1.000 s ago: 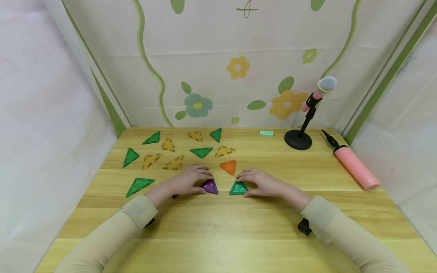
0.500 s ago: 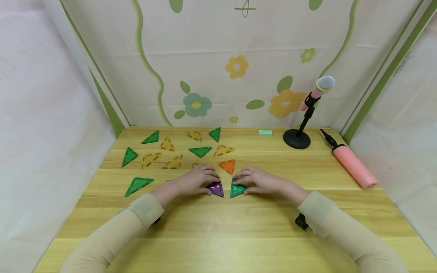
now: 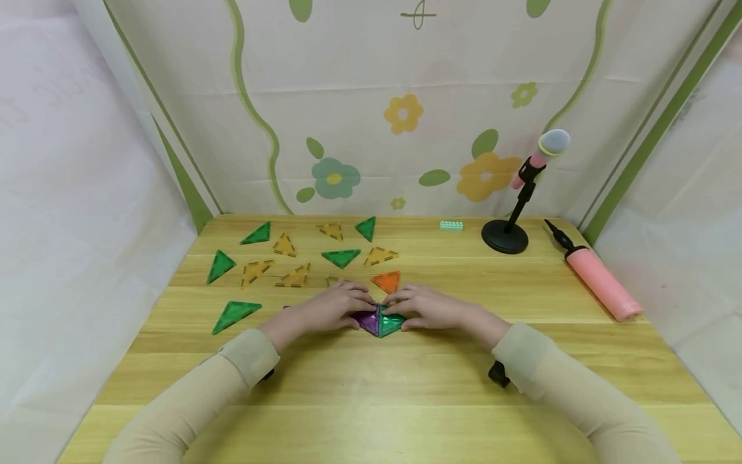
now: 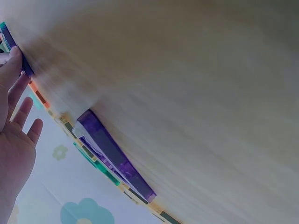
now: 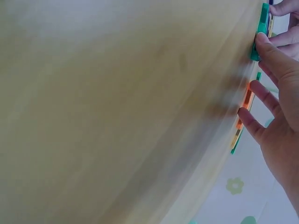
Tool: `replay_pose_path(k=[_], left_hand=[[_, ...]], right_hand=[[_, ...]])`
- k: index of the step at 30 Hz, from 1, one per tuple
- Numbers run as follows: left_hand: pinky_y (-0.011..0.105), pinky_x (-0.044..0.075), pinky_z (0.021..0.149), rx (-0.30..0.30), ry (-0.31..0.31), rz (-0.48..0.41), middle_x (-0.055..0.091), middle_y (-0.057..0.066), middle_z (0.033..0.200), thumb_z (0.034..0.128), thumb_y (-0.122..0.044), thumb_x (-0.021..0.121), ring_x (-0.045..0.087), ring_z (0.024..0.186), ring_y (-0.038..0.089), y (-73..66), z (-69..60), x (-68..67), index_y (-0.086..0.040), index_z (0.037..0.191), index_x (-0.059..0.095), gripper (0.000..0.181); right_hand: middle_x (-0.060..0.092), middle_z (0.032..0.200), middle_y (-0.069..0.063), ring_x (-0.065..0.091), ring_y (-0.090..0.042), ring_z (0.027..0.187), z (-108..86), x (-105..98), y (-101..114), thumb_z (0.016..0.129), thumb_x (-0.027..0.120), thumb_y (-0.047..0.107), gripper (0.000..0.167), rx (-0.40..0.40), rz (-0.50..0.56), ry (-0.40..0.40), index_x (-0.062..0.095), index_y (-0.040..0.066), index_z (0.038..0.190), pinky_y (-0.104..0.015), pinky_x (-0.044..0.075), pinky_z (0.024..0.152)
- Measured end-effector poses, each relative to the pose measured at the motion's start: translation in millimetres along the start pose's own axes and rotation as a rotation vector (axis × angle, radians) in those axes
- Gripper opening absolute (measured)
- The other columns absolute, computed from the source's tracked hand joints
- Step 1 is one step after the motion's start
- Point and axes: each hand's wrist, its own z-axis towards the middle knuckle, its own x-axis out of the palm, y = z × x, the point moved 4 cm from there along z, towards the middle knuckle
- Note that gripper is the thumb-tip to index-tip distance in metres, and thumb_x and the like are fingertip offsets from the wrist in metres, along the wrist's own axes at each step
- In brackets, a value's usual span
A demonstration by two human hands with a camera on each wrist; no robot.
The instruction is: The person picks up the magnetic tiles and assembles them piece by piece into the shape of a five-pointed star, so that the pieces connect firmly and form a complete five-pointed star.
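Observation:
A purple triangular tile [image 3: 368,321] and a teal-green triangular tile [image 3: 391,321] lie edge to edge on the table, their straight sides touching. The left hand [image 3: 333,308] pinches the purple one between thumb and fingers. From the other side, the right hand [image 3: 431,309] grips the green one the same way. An orange triangle [image 3: 386,281] lies just behind them. In the left wrist view, another purple tile [image 4: 117,154] rests on the table apart from the left hand [image 4: 16,135]. The right wrist view has the right hand's thumb against the green tile [image 5: 261,35].
Several green triangles [image 3: 236,314] and yellow triangles [image 3: 294,276] are spread over the table's [image 3: 371,399] left and back. Toward the back right are a small mint block [image 3: 451,225], a microphone on a black stand [image 3: 505,237] and a pink pump [image 3: 603,283].
The left hand has moved right with the purple tile, and the right hand has come left with the green one. The gap between the two tiles has closed.

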Motion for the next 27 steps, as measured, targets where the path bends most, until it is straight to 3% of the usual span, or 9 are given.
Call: replay_pose_path(k=[4,8,13,19,27], left_hand=[[0.048,0.03,0.11,0.002,0.002,0.013,0.057,-0.001,0.133,0.0864,-0.023,0.069,0.041,0.131,0.023,1.2,0.9,1.6,-0.016,0.128,0.06,0.043],[0.048,0.031,0.109,0.012,-0.008,0.005,0.058,-0.001,0.131,0.0857,-0.02,0.07,0.042,0.13,0.023,2.9,1.5,2.3,-0.016,0.127,0.062,0.043],[0.049,0.032,0.108,0.011,-0.006,-0.009,0.058,-0.001,0.131,0.0854,-0.017,0.07,0.042,0.13,0.023,6.0,1.1,1.9,-0.017,0.127,0.062,0.043],[0.049,0.03,0.109,-0.011,0.008,-0.052,0.058,-0.001,0.131,0.0858,-0.017,0.07,0.042,0.129,0.023,8.4,1.6,-0.4,-0.017,0.128,0.061,0.043],[0.048,0.033,0.106,-0.015,-0.009,-0.111,0.062,0.0,0.126,0.0846,-0.016,0.071,0.046,0.124,0.024,10.7,0.9,-2.0,-0.014,0.125,0.063,0.042]], right_hand=[[0.05,0.139,-0.003,0.042,-0.021,0.128,2.5,-1.5,-3.2,0.089,0.066,0.03,0.043,0.012,0.051,-0.013,0.059,0.016,0.13,-0.044,0.037,0.105],[0.052,0.135,-0.007,0.043,-0.024,0.127,3.9,-7.5,-13.3,0.087,0.069,0.026,0.044,0.061,0.1,-0.078,0.06,0.012,0.127,-0.043,0.036,0.106],[0.051,0.135,-0.009,0.042,-0.027,0.127,11.3,-15.3,-30.6,0.084,0.071,0.03,0.051,0.191,0.058,-0.149,0.058,0.01,0.129,-0.046,0.034,0.107],[0.048,0.139,-0.007,0.04,-0.027,0.128,25.1,-13.0,-47.5,0.083,0.069,0.044,0.062,0.308,-0.021,-0.128,0.053,0.013,0.134,-0.047,0.032,0.108],[0.052,0.135,-0.008,0.044,-0.026,0.123,25.5,-7.3,-53.1,0.084,0.069,0.045,0.06,0.338,-0.031,-0.12,0.056,0.011,0.132,-0.046,0.036,0.105]])
